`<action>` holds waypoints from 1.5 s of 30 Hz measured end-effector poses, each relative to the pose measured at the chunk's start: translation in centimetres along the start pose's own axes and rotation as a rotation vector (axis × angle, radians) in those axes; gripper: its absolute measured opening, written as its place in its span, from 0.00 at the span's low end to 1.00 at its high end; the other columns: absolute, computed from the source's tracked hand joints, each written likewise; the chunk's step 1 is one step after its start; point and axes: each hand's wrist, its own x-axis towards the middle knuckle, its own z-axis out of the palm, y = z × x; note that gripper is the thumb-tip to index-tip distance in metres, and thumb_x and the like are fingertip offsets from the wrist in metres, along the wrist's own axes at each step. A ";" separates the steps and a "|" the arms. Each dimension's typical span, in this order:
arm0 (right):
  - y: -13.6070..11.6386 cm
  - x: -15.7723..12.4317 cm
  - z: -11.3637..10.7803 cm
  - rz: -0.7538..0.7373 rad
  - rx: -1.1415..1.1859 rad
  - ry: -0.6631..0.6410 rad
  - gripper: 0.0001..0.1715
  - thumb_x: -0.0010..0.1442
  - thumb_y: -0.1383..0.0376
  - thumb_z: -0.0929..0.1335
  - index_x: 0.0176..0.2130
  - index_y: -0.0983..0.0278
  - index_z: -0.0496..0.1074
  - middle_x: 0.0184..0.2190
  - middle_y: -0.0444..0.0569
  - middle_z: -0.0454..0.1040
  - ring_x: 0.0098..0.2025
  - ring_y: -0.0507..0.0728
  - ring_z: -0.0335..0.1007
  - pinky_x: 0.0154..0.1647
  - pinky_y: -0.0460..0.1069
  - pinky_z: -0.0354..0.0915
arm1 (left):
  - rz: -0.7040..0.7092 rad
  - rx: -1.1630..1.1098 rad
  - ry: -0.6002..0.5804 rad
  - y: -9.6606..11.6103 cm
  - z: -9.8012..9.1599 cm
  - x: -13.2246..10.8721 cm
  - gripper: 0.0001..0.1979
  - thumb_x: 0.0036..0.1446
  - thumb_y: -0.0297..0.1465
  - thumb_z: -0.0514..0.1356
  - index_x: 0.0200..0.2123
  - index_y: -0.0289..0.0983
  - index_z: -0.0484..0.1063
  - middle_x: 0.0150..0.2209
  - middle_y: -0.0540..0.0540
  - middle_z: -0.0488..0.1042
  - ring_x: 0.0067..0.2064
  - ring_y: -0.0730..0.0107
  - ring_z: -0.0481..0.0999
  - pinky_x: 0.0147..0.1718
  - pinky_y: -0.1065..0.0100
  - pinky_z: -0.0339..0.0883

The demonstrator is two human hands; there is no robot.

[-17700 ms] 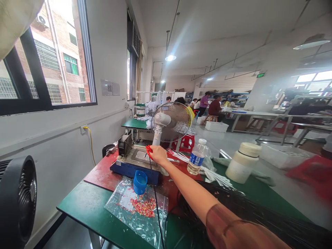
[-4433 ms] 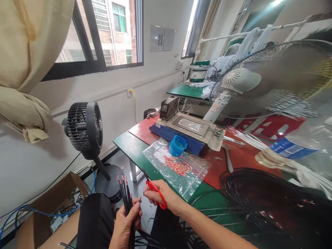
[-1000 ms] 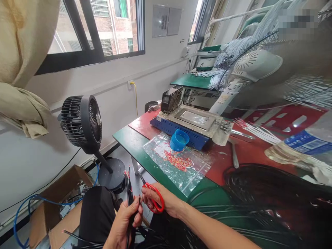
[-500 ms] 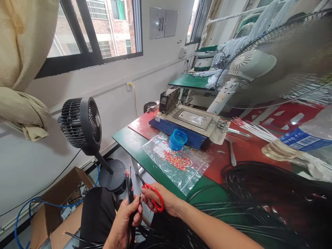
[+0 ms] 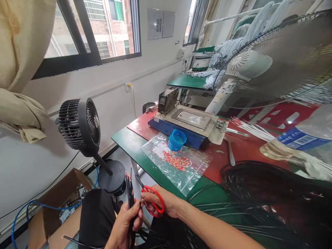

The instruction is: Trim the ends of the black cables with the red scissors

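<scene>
Several black cables (image 5: pixel 129 193) with reddish stripped ends stand upright in my left hand (image 5: pixel 129 218), its fingers wrapped round them. My right hand (image 5: pixel 155 200) is closed on red-handled scissors (image 5: pixel 160 204), whose blades point up and to the left, beside the cable ends. The fingertips of both hands meet near the cables, and what lies between them is too small to make out. More black cables (image 5: pixel 259 200) lie coiled at the right and run down towards my lap.
On the table (image 5: pixel 119 135) are a plastic bag (image 5: pixel 190 178) with small red and yellow pieces, a blue cup (image 5: pixel 177 140), a blue-sided heating device (image 5: pixel 192 138) and a bottle (image 5: pixel 298 138). A black fan (image 5: pixel 80 126) and a cardboard box (image 5: pixel 43 221) stand at the left.
The view has shifted slightly. My right hand and the scissors have turned a little, and the fingertips of both hands remain close together.
</scene>
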 end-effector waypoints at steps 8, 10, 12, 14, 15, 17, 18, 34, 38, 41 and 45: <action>0.2 0.1 0.2 0.013 0.075 -0.057 0.26 0.47 0.47 0.69 0.24 0.70 0.67 0.13 0.40 0.63 0.14 0.44 0.56 0.15 0.41 0.51 | 0.070 -0.044 0.004 -0.5 -0.3 0.4 0.15 0.44 0.40 0.62 0.22 0.34 0.65 0.13 0.55 0.62 0.11 0.86 0.52 0.13 0.74 0.39; 0.1 0.1 0.2 0.017 0.067 -0.036 0.26 0.46 0.48 0.69 0.22 0.70 0.66 0.13 0.40 0.63 0.14 0.45 0.56 0.15 0.41 0.51 | 0.065 -0.041 0.010 -0.7 -0.5 0.6 0.14 0.44 0.40 0.62 0.23 0.35 0.65 0.13 0.54 0.63 0.10 0.86 0.52 0.12 0.74 0.39; 0.1 0.1 0.2 0.012 0.057 0.011 0.26 0.46 0.48 0.69 0.21 0.69 0.65 0.12 0.40 0.62 0.13 0.45 0.55 0.14 0.41 0.50 | 0.054 -0.023 0.018 -0.9 -0.8 0.8 0.15 0.45 0.40 0.61 0.22 0.34 0.65 0.11 0.55 0.61 0.10 0.85 0.52 0.12 0.74 0.38; 0.0 0.0 0.2 -0.009 0.052 0.057 0.27 0.45 0.47 0.69 0.20 0.69 0.65 0.12 0.40 0.62 0.13 0.45 0.55 0.13 0.42 0.49 | 0.055 -0.007 0.033 -1.1 -1.0 1.0 0.16 0.46 0.41 0.60 0.20 0.34 0.64 0.08 0.56 0.58 0.10 0.84 0.51 0.12 0.74 0.39; 0.0 0.0 0.2 -0.020 0.047 0.069 0.27 0.45 0.46 0.69 0.20 0.69 0.65 0.11 0.40 0.62 0.13 0.45 0.55 0.14 0.42 0.49 | 0.062 -0.008 0.038 -1.1 -1.1 1.1 0.16 0.46 0.42 0.60 0.20 0.35 0.65 0.08 0.56 0.58 0.10 0.84 0.51 0.12 0.74 0.39; -0.1 0.0 0.3 -0.035 0.022 0.065 0.28 0.45 0.45 0.69 0.20 0.69 0.65 0.11 0.41 0.62 0.13 0.45 0.55 0.14 0.42 0.49 | 0.070 -0.018 0.040 -1.1 -1.2 1.2 0.17 0.45 0.43 0.60 0.19 0.34 0.65 0.08 0.56 0.58 0.10 0.84 0.51 0.12 0.74 0.39; -0.1 0.0 0.3 -0.036 0.007 0.058 0.29 0.45 0.45 0.69 0.19 0.69 0.65 0.11 0.41 0.62 0.13 0.45 0.55 0.14 0.42 0.48 | 0.070 -0.019 0.039 -1.0 -1.2 1.2 0.18 0.44 0.44 0.60 0.19 0.34 0.65 0.07 0.56 0.58 0.10 0.84 0.51 0.12 0.74 0.39; -0.1 -0.1 0.9 -0.025 -0.120 0.128 0.28 0.44 0.45 0.69 0.22 0.68 0.66 0.11 0.38 0.61 0.12 0.44 0.52 0.13 0.41 0.48 | 0.108 -0.011 0.165 -0.5 -0.2 0.7 0.19 0.43 0.45 0.61 0.19 0.34 0.64 0.08 0.57 0.56 0.12 0.85 0.49 0.15 0.74 0.38; 0.4 0.2 0.7 -0.061 -0.131 0.148 0.27 0.44 0.46 0.69 0.23 0.68 0.67 0.12 0.38 0.62 0.12 0.43 0.52 0.14 0.41 0.48 | 0.125 -0.048 0.185 -0.7 -0.2 0.7 0.16 0.46 0.42 0.60 0.22 0.33 0.65 0.09 0.57 0.55 0.14 0.85 0.48 0.15 0.76 0.38; 0.6 0.3 0.6 -0.061 -0.092 0.151 0.28 0.45 0.45 0.69 0.23 0.69 0.66 0.12 0.38 0.62 0.13 0.44 0.52 0.14 0.41 0.48 | 0.136 -0.064 0.201 -0.7 -0.2 0.7 0.15 0.46 0.41 0.61 0.24 0.34 0.65 0.09 0.57 0.55 0.14 0.85 0.47 0.15 0.76 0.38; 0.5 0.3 0.6 -0.040 -0.053 0.156 0.30 0.44 0.43 0.68 0.23 0.69 0.66 0.12 0.38 0.61 0.13 0.44 0.52 0.14 0.42 0.48 | 0.137 -0.050 0.186 -0.8 -0.2 0.6 0.15 0.46 0.41 0.61 0.24 0.34 0.65 0.10 0.57 0.56 0.14 0.85 0.48 0.15 0.76 0.39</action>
